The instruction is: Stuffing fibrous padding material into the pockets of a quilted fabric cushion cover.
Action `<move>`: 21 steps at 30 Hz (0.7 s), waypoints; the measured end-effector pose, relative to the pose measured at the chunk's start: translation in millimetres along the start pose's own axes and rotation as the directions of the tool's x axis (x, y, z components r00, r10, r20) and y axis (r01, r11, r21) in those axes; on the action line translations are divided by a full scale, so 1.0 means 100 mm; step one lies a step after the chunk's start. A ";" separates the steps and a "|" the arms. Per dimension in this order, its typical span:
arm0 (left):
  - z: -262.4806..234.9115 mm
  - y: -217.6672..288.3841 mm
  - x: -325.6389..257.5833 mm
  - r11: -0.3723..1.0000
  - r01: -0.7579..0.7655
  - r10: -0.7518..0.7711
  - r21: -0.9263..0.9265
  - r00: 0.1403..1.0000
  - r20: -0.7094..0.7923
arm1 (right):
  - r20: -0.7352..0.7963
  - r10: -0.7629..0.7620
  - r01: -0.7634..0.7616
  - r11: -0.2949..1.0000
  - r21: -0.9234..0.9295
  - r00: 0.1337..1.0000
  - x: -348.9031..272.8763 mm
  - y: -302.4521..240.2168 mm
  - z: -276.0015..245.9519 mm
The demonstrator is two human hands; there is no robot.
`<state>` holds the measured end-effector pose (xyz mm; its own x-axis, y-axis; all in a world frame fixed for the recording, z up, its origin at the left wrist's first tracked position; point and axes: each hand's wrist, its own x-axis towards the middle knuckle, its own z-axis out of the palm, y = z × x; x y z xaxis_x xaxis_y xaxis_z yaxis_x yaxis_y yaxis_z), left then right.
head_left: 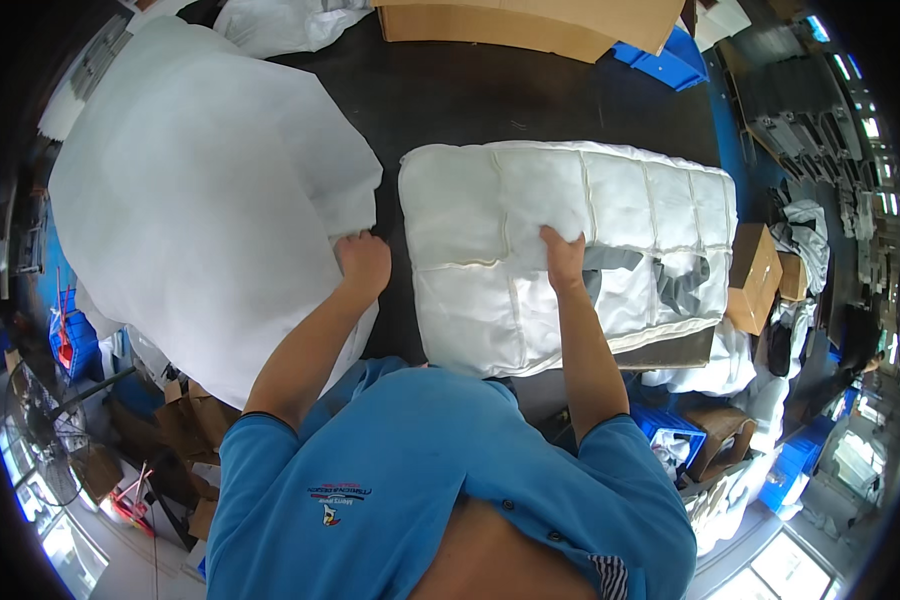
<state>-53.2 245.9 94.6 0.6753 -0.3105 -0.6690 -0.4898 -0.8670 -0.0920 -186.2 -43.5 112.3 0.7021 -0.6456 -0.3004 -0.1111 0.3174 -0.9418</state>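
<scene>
A large white sheet of thin, soft material (pixel 200 190) spreads over the left side of the dark table and hangs past its near edge. My left hand (pixel 366 264) is closed on this sheet's right edge, its fingertips curled out of sight. To the right lies a flat rectangular white quilted pad (pixel 460 215), with stitched lines dividing it into panels. Grey straps (pixel 682 285) lie across its right half. My right hand (pixel 566 260) rests near the middle of the pad, fingers closed on its fabric just left of the straps.
The dark table (pixel 450 95) shows behind the pad. At its far side stand a cardboard box (pixel 510 25) and a blue bin (pixel 670 62). More cartons (pixel 753 278) are beyond the pad's right end. A fan (pixel 45 425) stands at lower left, and a blue crate (pixel 665 430) sits below the table edge.
</scene>
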 end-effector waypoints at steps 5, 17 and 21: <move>-0.26 0.48 0.32 0.954 -0.277 0.178 -0.118 0.833 -0.523 | 0.019 0.066 -0.064 0.994 -0.092 0.998 -0.08 0.15 0.20; -0.18 0.41 0.73 0.836 -0.533 0.197 -0.131 0.514 -0.835 | 0.196 0.107 0.171 0.207 -0.963 0.975 -0.47 0.48 0.74; -0.21 0.40 0.76 0.885 -0.466 0.274 -0.011 0.539 -0.796 | 0.285 -0.218 0.311 0.097 -0.945 0.933 -0.30 0.55 0.66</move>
<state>-9.9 179.4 55.1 0.6687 -0.7157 0.2015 -0.7422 -0.6263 0.2386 -167.2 39.2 79.5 0.8800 -0.4739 -0.0317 -0.4570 -0.8267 -0.3281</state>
